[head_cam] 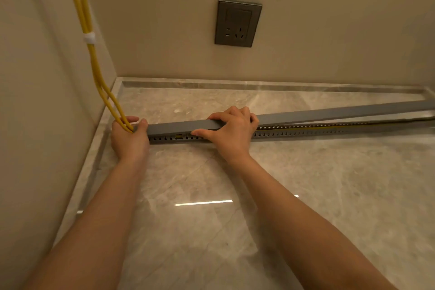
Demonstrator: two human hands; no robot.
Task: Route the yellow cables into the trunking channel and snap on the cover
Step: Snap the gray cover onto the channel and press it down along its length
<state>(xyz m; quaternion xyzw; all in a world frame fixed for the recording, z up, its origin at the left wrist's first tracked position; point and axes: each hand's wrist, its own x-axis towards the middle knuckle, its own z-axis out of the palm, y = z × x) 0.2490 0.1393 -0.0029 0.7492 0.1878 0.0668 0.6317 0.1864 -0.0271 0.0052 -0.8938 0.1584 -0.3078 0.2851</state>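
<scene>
Slotted grey trunking channel (306, 134) lies toward the back-left corner of the marble surface (235, 231), running right. The yellow cables (94, 63) drop down the left wall into its left end, which the left hand (129, 136) clasps; whether it also pinches the cables is unclear. The right hand (231, 132) curls over the cover (329, 112), which is seated at left and lifted toward the right. It looks light, long and springy, likely best pressed down stepwise from the seated end.
</scene>
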